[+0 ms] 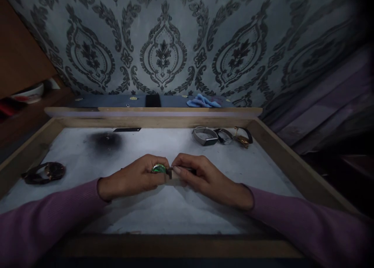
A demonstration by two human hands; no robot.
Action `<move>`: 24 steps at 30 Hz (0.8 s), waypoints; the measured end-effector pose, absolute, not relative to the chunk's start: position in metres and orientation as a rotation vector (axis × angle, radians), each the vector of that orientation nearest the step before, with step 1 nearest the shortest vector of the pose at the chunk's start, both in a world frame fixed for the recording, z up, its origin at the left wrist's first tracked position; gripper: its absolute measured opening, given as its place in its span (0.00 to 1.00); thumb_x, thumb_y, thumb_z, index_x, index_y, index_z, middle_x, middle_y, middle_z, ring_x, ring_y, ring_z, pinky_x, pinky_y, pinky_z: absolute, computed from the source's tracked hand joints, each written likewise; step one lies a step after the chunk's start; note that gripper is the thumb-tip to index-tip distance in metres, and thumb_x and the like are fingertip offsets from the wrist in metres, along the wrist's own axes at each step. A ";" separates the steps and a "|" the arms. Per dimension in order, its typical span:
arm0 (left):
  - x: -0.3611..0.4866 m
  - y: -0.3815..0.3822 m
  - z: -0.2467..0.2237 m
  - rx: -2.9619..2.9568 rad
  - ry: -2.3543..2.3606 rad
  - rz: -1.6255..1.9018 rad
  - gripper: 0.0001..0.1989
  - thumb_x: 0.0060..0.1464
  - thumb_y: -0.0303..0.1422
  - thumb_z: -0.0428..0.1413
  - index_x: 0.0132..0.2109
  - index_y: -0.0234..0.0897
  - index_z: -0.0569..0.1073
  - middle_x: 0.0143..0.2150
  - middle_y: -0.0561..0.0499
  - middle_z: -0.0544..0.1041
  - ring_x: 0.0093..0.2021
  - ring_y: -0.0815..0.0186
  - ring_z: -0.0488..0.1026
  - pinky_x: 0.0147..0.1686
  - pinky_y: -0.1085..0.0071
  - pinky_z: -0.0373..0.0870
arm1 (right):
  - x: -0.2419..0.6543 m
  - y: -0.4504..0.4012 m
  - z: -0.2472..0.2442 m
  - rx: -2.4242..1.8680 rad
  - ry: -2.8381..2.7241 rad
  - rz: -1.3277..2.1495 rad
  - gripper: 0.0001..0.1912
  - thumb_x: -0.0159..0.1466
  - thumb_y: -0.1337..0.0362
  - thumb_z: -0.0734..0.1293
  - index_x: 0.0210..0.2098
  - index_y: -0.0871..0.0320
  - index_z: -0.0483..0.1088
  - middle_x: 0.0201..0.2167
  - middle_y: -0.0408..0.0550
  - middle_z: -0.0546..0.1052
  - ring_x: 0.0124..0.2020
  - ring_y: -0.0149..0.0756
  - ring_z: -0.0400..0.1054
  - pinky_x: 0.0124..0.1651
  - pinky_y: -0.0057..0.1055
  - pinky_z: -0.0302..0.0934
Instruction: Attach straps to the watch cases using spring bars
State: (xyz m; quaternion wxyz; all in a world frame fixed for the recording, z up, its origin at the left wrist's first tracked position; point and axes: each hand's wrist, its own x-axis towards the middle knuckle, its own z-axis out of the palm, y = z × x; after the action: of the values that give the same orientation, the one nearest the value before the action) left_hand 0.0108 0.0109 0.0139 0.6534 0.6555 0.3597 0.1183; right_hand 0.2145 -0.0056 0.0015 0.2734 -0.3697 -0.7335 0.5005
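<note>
Green watch (159, 168), pinched in left grip (142, 175)

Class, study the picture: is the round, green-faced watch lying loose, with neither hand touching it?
No, the person's left hand holds the round, green-faced watch between its thumb and fingers.

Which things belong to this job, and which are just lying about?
Seemingly in use:
green-faced watch, in the left hand
slim dark piece, in the right hand, too dim to identify

Seemingly just lying about:
dark watch at left
grey wristband
gold-coloured piece
black strip
blue cloth
</note>
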 end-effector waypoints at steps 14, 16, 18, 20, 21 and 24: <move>0.009 0.011 0.013 1.473 0.818 0.232 0.04 0.55 0.32 0.52 0.33 0.36 0.66 0.19 0.62 0.57 0.19 0.75 0.50 0.19 0.76 0.46 | 0.216 0.003 -0.008 -1.088 -1.787 1.515 0.11 0.68 0.58 0.60 0.38 0.60 0.66 0.17 0.34 0.62 0.15 0.23 0.55 0.19 0.21 0.50; 0.009 0.011 0.013 1.476 0.820 0.231 0.04 0.55 0.32 0.52 0.33 0.36 0.66 0.19 0.62 0.56 0.19 0.75 0.51 0.19 0.76 0.47 | 0.216 0.003 -0.008 -1.135 -1.754 1.554 0.08 0.68 0.61 0.59 0.40 0.60 0.65 0.17 0.34 0.63 0.16 0.23 0.57 0.19 0.21 0.52; 0.010 0.012 0.014 1.479 0.830 0.229 0.05 0.54 0.32 0.52 0.32 0.36 0.66 0.19 0.62 0.57 0.19 0.75 0.51 0.19 0.77 0.47 | 0.216 0.003 -0.007 -1.159 -1.692 1.623 0.07 0.67 0.63 0.60 0.41 0.60 0.64 0.19 0.35 0.64 0.17 0.23 0.58 0.19 0.20 0.52; 0.010 0.012 0.013 1.479 0.837 0.222 0.05 0.54 0.31 0.52 0.32 0.35 0.66 0.19 0.62 0.57 0.19 0.75 0.51 0.19 0.77 0.47 | 0.215 0.003 -0.007 -1.158 -1.611 1.697 0.06 0.67 0.64 0.60 0.41 0.60 0.64 0.21 0.36 0.65 0.17 0.22 0.58 0.19 0.19 0.51; 0.009 0.013 0.013 1.476 0.834 0.221 0.05 0.55 0.31 0.52 0.32 0.35 0.66 0.19 0.61 0.57 0.19 0.75 0.51 0.19 0.77 0.47 | 0.215 0.003 -0.007 -1.150 -1.570 1.729 0.06 0.66 0.64 0.60 0.41 0.61 0.64 0.22 0.36 0.65 0.17 0.22 0.58 0.18 0.19 0.51; 0.008 0.013 0.011 1.462 0.817 0.226 0.05 0.55 0.32 0.52 0.33 0.35 0.66 0.19 0.62 0.57 0.19 0.75 0.51 0.19 0.77 0.47 | 0.215 0.004 -0.008 -1.122 -1.480 1.790 0.07 0.64 0.65 0.62 0.42 0.61 0.64 0.24 0.37 0.67 0.18 0.22 0.61 0.17 0.19 0.51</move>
State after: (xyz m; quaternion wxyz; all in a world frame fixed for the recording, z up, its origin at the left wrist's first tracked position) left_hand 0.0082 0.0132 0.0114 0.6638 0.6469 0.3618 0.0999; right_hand 0.2154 0.0045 -0.0075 0.2773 -0.4180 -0.5512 0.6668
